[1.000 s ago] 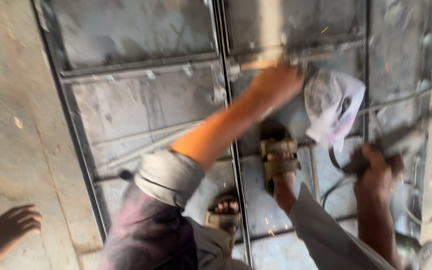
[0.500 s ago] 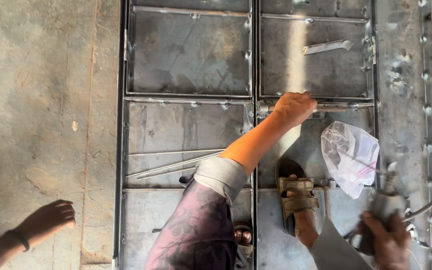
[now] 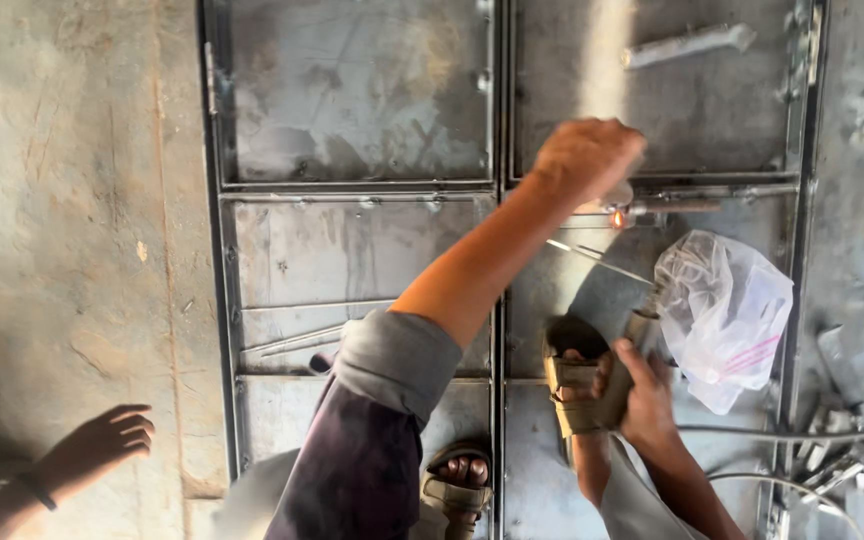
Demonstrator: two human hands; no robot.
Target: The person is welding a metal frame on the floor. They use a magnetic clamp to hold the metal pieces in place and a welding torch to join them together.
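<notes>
A clear plastic bag lies just beside the right hand.

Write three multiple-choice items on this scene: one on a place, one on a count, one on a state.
1. Where does the clear plastic bag lie?
A. On the metal door frame, just right of the right hand
B. On the bare concrete at far left
C. In the left hand

2. How many sandalled feet show?
A. One
B. Two
C. Four

3. How is the left hand set?
A. Spread flat, palm down
B. Closed in a fist
C. Hidden under the bag

Answers:
1 A: the plastic bag rests on the metal door frame, beside the right hand, which grips a grey tool.
2 B: one sandalled foot stands by that hand, and a second foot is at the bottom edge.
3 B: the left hand is clenched just above a small glowing spot.
</notes>
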